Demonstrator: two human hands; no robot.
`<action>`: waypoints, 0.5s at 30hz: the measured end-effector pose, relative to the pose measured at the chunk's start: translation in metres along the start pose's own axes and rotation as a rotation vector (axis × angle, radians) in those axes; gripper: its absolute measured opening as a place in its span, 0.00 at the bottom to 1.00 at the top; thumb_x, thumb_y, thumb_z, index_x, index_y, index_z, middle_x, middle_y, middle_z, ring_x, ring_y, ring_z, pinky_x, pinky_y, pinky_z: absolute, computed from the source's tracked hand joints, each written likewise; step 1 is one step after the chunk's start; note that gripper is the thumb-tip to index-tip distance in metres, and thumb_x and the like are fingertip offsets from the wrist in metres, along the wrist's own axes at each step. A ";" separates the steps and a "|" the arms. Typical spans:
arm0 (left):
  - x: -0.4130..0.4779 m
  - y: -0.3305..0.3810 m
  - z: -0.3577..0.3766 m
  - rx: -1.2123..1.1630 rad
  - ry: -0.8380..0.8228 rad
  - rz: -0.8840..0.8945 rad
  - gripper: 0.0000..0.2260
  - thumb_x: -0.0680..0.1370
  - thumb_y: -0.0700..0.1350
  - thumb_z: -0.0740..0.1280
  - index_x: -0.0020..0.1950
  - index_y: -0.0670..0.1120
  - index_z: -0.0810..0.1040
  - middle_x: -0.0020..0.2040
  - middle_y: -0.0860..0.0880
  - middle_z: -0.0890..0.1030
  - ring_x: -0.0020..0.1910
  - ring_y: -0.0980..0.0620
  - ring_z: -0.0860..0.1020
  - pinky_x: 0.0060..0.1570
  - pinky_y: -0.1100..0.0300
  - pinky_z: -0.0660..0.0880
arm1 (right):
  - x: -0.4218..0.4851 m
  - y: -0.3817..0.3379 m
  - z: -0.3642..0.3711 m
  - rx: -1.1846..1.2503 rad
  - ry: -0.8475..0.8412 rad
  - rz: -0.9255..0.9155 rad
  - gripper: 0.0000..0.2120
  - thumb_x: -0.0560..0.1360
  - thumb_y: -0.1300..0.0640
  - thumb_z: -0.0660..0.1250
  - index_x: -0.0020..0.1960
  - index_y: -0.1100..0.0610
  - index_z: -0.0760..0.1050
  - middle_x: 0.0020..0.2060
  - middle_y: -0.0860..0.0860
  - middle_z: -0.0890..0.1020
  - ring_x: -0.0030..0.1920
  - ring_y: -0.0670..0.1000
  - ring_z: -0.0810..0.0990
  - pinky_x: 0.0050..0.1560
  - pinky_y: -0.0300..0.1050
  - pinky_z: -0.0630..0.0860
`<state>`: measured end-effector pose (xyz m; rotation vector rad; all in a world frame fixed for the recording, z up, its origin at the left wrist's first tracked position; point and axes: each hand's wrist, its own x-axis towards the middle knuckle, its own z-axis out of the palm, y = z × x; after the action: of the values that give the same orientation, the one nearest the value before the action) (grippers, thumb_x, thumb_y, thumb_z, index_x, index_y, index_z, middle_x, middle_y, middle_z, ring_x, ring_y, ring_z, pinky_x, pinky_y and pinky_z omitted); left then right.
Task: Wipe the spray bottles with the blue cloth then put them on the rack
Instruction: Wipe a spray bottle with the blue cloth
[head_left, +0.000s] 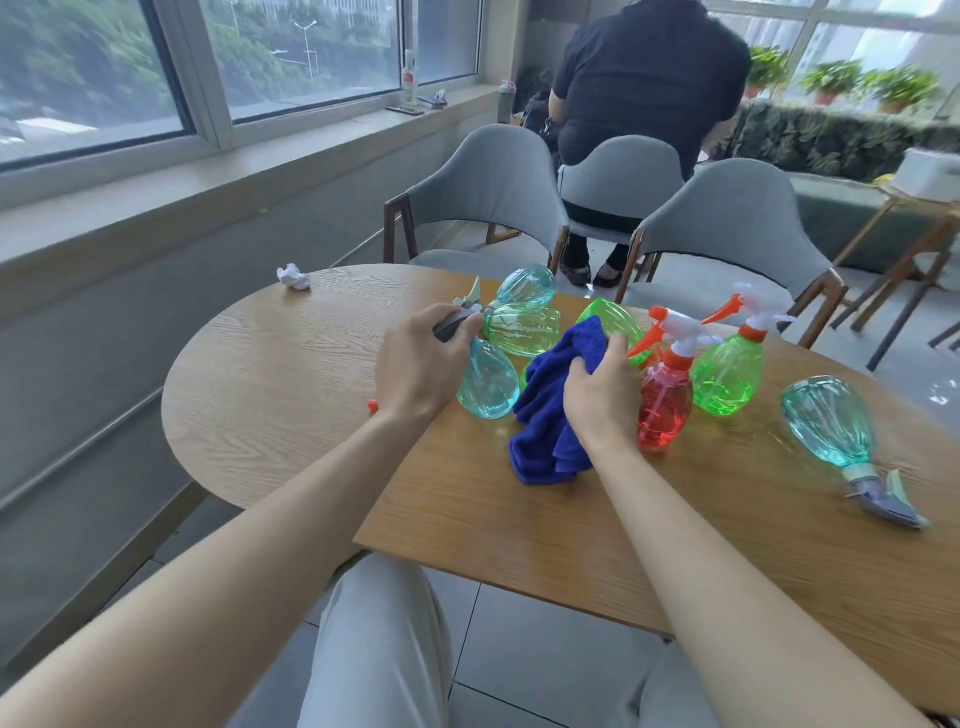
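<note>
While my left hand is gripping the grey trigger head of a teal see-through plastic spray bottle, its fingers are curling round that head. The bottle's round body is hanging tilted below and to the right of my palm. I cannot tell whether its base is touching the light-brown oval wooden surface.

My right hand is clutching a bunched dark-blue fluffy cloth, fingers and thumb pinching a fold near its top. The rest is drooping onto the surface just beside my wrist. The cloth is sitting between my two hands, right against the held bottle's side.

Just right of my right hand a red see-through spray bottle with a white and orange trigger is standing upright. A green see-through spray bottle of the same make is standing beside it. Behind the cloth two green bottles and a second teal bottle are lying on their sides.

Far to the right, well apart from both hands, a third teal bottle is lying with its grey head pointing toward me. A crumpled white paper ball is lying at the far left rim, and a small orange bit is sitting near my left wrist.
</note>
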<state>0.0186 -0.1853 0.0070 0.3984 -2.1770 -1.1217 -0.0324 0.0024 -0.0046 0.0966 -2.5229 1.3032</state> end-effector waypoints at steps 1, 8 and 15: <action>0.001 0.004 0.000 0.001 -0.002 0.008 0.12 0.80 0.61 0.71 0.51 0.55 0.88 0.42 0.58 0.87 0.43 0.56 0.84 0.44 0.48 0.82 | 0.000 -0.001 -0.002 0.018 0.037 -0.013 0.08 0.84 0.61 0.62 0.62 0.58 0.68 0.41 0.54 0.80 0.42 0.58 0.79 0.41 0.50 0.69; -0.002 0.025 0.011 -0.118 -0.126 0.100 0.12 0.75 0.59 0.75 0.47 0.52 0.90 0.40 0.57 0.87 0.43 0.59 0.86 0.47 0.50 0.85 | -0.017 -0.025 -0.008 0.147 0.001 -0.227 0.05 0.85 0.55 0.65 0.59 0.52 0.71 0.45 0.48 0.81 0.41 0.47 0.79 0.36 0.39 0.71; -0.015 0.035 0.031 -0.157 -0.097 0.102 0.09 0.76 0.53 0.79 0.47 0.48 0.89 0.41 0.58 0.86 0.41 0.65 0.83 0.43 0.64 0.82 | -0.036 -0.009 -0.025 0.331 -0.373 -0.113 0.09 0.86 0.48 0.59 0.59 0.46 0.78 0.47 0.52 0.84 0.49 0.53 0.83 0.54 0.58 0.79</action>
<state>0.0099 -0.1378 0.0156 0.1657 -2.1472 -1.2674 0.0095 0.0150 0.0055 0.5945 -2.5124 1.7809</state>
